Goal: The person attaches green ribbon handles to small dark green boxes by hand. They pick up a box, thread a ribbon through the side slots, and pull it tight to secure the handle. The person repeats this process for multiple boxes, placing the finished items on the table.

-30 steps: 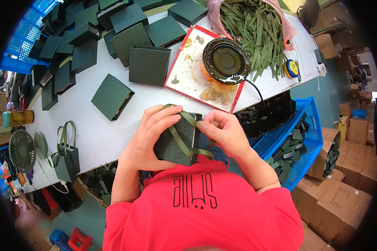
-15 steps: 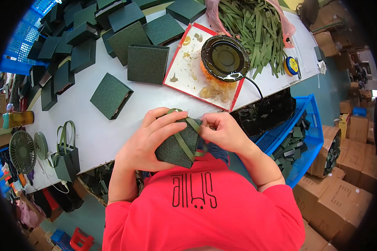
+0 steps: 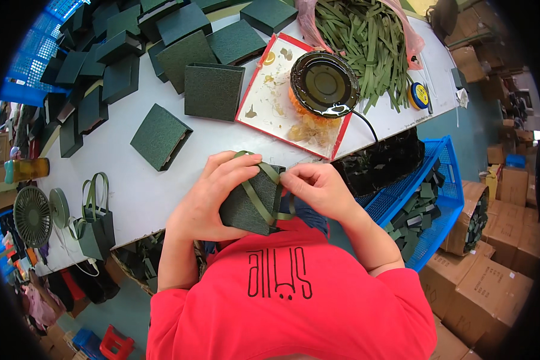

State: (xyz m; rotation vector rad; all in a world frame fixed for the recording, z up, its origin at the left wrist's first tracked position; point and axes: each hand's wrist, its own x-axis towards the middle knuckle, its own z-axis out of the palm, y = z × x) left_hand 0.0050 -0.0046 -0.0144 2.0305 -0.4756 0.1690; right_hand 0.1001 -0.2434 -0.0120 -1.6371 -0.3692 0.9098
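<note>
Tilted dark-green box (image 3: 239, 211), olive ribbon (image 3: 257, 201) across it

You occupy a workshop, evidenced by boxes (image 3: 214, 92) massed on the surface (image 3: 129, 201), bagged ribbons (image 3: 366, 48), corded pot (image 3: 325, 81), filled crate (image 3: 443, 227) and stacked cartons (image 3: 492, 300).

White table (image 3: 135, 201). On it we log dark green boxes (image 3: 162, 137), crowded at far left, looser toward the middle; a red-rimmed board (image 3: 263, 79) (blotched with amber, we note); a pink bag (image 3: 309, 24) spilling green ribbons (image 3: 366, 48); near these, a round yellow-and-blue object (image 3: 419, 96); at left, a small handled bag (image 3: 96, 235).
</note>
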